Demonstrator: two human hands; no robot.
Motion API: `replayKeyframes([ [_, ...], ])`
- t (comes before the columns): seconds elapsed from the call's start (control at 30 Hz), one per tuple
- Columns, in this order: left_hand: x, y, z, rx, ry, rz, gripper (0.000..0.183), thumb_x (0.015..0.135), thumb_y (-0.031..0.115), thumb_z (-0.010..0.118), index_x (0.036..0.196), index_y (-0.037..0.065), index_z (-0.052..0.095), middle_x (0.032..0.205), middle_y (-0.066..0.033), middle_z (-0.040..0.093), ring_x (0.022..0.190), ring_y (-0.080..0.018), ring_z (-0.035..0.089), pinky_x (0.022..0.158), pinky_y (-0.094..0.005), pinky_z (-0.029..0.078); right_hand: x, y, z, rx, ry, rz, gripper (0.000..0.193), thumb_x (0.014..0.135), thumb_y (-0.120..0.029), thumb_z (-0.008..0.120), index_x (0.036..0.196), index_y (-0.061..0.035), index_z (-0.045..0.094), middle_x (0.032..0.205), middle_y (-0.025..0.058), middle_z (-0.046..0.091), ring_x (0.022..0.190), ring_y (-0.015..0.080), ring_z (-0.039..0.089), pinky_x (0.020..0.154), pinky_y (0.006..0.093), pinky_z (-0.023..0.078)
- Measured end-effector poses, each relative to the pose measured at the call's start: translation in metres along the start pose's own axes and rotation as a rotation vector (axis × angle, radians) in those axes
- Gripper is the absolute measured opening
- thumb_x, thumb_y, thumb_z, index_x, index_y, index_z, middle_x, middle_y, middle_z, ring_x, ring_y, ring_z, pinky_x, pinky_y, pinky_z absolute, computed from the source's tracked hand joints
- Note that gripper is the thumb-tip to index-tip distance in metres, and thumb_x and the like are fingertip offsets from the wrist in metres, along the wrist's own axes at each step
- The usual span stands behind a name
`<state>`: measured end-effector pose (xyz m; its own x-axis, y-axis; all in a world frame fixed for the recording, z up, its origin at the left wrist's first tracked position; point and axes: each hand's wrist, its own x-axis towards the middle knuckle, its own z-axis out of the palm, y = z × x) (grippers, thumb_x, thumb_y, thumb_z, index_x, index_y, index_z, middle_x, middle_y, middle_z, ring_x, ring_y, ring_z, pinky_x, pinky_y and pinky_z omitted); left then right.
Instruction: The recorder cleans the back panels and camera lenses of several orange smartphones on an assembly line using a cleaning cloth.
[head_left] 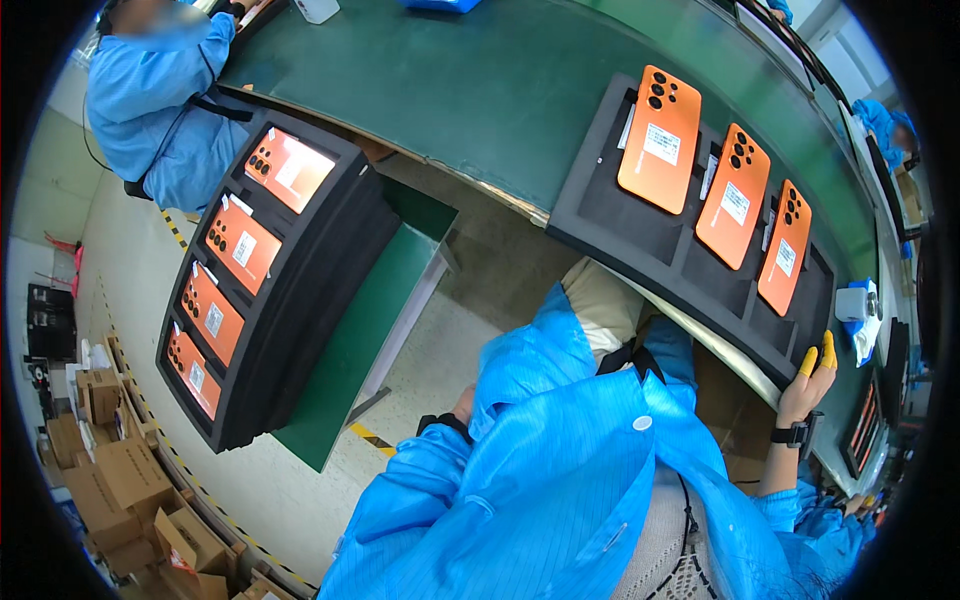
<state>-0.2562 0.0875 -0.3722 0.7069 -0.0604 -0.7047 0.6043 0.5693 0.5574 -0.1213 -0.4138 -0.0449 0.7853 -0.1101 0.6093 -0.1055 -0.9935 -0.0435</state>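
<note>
A black foam tray [640, 215] lies on the near edge of the green bench in front of me. Three orange phones, a left one [661, 138], a middle one [733, 197] and a right one [784, 248], rest in it, backs up, each with a white label. Beside the tray's right end is my right hand [808, 388], with yellow covers on two outstretched fingers and nothing visible in its grasp. My left hand [465, 404] hangs low by my lap, mostly hidden by the blue sleeve; its fingers do not show.
To the left, stacked black foam trays [300, 330] with several orange phones on top stand on a green side table [335, 400]. A person in blue [165, 90] sits at the far left. Cardboard boxes [130, 475] are piled lower left. A small dispenser bottle [855, 303] stands right.
</note>
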Motion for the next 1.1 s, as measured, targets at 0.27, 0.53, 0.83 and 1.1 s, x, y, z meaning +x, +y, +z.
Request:
replayKeyframes([
  [0.27,-0.014,-0.007,-0.011,-0.117,0.034,0.002,0.052,0.097,0.041,0.052,0.13,0.001,0.052,0.115,-0.0094,0.064,0.099,-0.02,0.062,0.088,-0.0359,0.05,-0.003,-0.009,-0.003,0.142,0.006,0.082,0.035,0.097,-0.011,0.052,0.131,0.0003,0.051,0.131,0.0164,0.053,0.118,0.0298,0.051,0.102,0.0371,0.036],
  [0.53,-0.017,-0.011,-0.02,-0.079,0.109,-0.075,0.046,0.1,0.041,0.046,0.127,0.004,0.053,0.114,-0.0091,0.063,0.103,-0.0219,0.061,0.091,-0.0377,0.049,-0.029,-0.061,-0.041,0.652,0.094,0.065,0.04,0.094,0.001,0.052,0.134,0.0017,0.045,0.132,0.0147,0.05,0.119,0.0224,0.05,0.104,0.0332,0.036],
  [0.83,0.002,-0.064,-0.067,0.177,0.244,0.022,0.052,0.098,0.045,0.046,0.131,0.006,0.052,0.128,-0.0099,0.058,0.111,-0.0271,0.058,0.098,-0.0391,0.045,-0.063,-0.118,-0.049,0.914,-0.703,-0.137,0.015,0.084,0.001,0.063,0.099,-0.0001,0.066,0.089,0.016,0.067,0.078,0.028,0.065,0.073,0.0341,0.051],
  [1.1,-0.056,-0.033,-0.053,0.747,0.171,-0.292,0.052,0.096,0.044,0.049,0.131,0.006,0.051,0.126,-0.0121,0.058,0.11,-0.0299,0.058,0.098,-0.0406,0.045,-0.162,-0.01,0.008,0.79,-0.871,0.63,0.026,0.091,-0.001,0.058,0.117,-0.0023,0.061,0.092,0.0065,0.064,0.07,0.0128,0.056,0.064,0.0271,0.047],
])
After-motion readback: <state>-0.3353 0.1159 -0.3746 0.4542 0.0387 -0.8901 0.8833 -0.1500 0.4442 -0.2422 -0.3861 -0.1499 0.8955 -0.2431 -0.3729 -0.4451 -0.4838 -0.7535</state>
